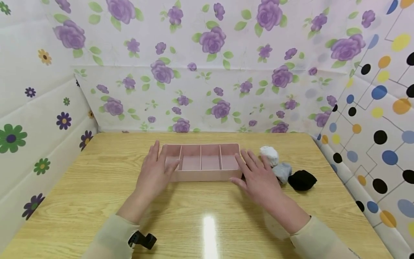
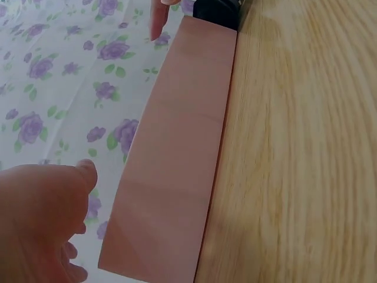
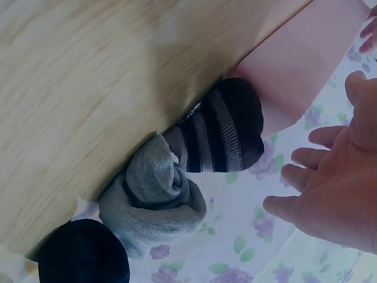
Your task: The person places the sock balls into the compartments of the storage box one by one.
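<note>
A pink box (image 1: 203,175) with several compartments in a row stands on the table, and no contents show inside. My left hand (image 1: 153,174) is at its left end, fingers extended, thumb reaching over the near left corner. Whether it touches the box is unclear. By the right end, my right hand (image 1: 260,180) has its fingers spread, holding nothing. Rolled socks lie right of the box: a white one (image 1: 269,154), a grey one (image 1: 282,171) and a black one (image 1: 302,180). A black-and-grey striped sock (image 3: 224,127) sits against the box end, mostly hidden by my right hand in the head view.
The wooden table (image 1: 194,216) carries the box and socks. A flowered cloth wall (image 1: 200,90) rises behind its far edge. Patterned sheets close in the left and right sides. A black strap device (image 1: 142,240) is on the left wrist.
</note>
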The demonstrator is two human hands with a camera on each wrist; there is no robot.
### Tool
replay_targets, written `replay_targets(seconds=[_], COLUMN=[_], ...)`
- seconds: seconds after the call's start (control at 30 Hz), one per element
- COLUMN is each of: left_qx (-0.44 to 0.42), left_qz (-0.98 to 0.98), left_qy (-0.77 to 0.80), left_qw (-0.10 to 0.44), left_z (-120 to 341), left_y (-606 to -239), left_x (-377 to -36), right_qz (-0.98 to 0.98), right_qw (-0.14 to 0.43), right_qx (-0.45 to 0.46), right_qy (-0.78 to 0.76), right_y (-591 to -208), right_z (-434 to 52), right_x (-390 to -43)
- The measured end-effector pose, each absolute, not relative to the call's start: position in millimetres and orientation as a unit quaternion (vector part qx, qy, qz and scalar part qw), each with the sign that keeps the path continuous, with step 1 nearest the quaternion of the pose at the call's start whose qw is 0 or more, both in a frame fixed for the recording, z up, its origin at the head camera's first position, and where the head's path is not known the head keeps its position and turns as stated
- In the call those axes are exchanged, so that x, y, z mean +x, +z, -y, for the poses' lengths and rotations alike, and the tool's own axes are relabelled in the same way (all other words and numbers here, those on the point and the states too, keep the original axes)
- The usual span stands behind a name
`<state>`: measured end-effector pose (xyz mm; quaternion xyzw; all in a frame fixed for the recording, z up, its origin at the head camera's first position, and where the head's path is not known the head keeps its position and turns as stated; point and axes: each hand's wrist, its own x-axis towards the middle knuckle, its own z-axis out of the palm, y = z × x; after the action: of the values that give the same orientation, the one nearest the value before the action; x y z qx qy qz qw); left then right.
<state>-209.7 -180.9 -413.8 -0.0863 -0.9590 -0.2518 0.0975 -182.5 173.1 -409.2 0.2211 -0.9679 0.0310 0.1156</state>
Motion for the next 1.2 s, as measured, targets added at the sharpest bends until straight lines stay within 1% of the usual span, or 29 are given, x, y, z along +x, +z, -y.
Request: replay_targets(seconds=[0.2, 0.3, 0.5, 0.7, 0.87, 1.2], left_qx=[-0.054, -0.039, -0.039, -0.043, -0.051, -0.062], left_qz=[0.93, 0.924, 0.92, 0.913, 0.907, 0.895], left_qy=[-0.362, -0.379, -0.389, -0.406, -0.418, -0.441], left_qw=[0.043, 0.028, 0.02, 0.013, 0.003, -0.002], left_z=[189.2, 193.9, 199.9, 198.8, 195.6, 196.6], left_y=[-412.5, -413.3, -420.0, -426.6, -430.4, -432.3], left_x=[-212.2, -213.4, -217.3, -219.5, -223.1, -231.8], right_qz=[0.969, 0.967, 0.968, 0.965, 0.965, 0.961], right_qw=[0.104, 0.1, 0.078, 0.086, 0.081, 0.085], right_qx=[0.225, 0.233, 0.237, 0.247, 0.248, 0.26], right_qy=[0.025, 0.028, 0.035, 0.032, 0.037, 0.038], right_y=[-411.0, -412.8, -418.7, -422.8, -422.2, -422.8], right_z=[-172.7, -171.4, -169.5, -168.9, -168.5, -168.1], right_x=[-182.2, -181.2, -177.9, -176.7, -175.4, -179.3])
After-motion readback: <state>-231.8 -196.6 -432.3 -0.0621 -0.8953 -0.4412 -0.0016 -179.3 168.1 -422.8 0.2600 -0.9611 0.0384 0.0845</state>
